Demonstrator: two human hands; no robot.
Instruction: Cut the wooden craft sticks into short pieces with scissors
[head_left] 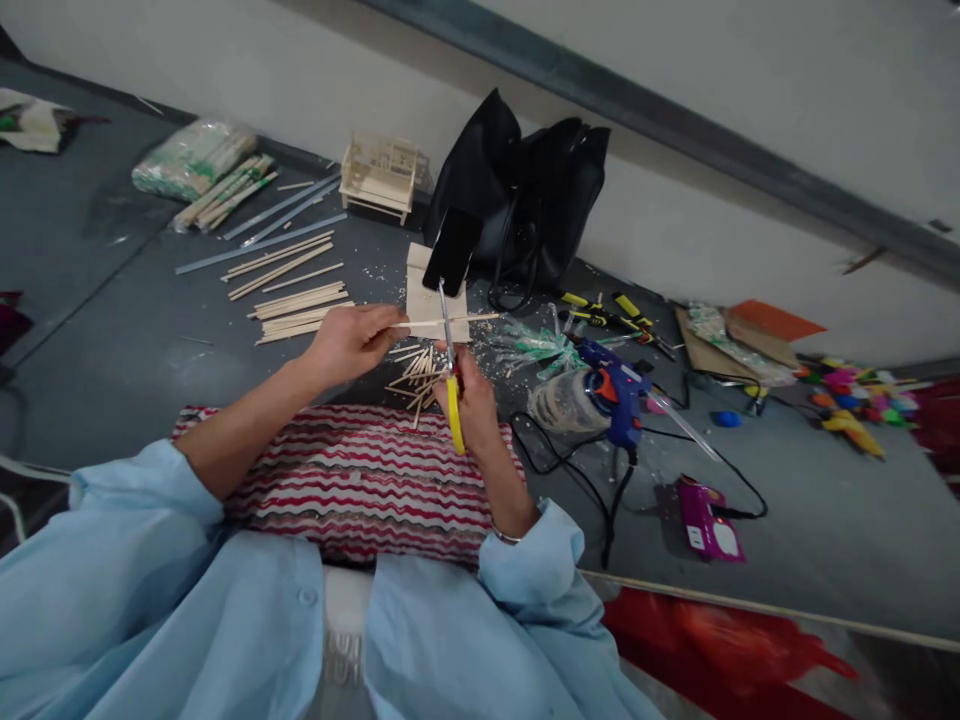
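Note:
Between the fingers of my left hand (352, 338) is a thin wooden stick (484, 317) that points to the right. My right hand (474, 395) grips yellow-handled scissors (454, 410), their blades (447, 318) crossing the stick. Whether the blades touch the wood I cannot tell. Short cut sticks (421, 375) lie in a loose heap just below. Longer sticks (300, 310) are spread on the table beside my left hand. Beyond the blades, a black phone (454, 250) rests partly on a beige sheet (417, 290).
A small wooden model (380, 178) stands at the back near a black bag (517, 190). On the right are a blue glue gun (619, 395) on a plastic jar (559, 403), cables, pliers (592, 310) and a purple box (709, 520). A striped cushion (360, 480) lies before me.

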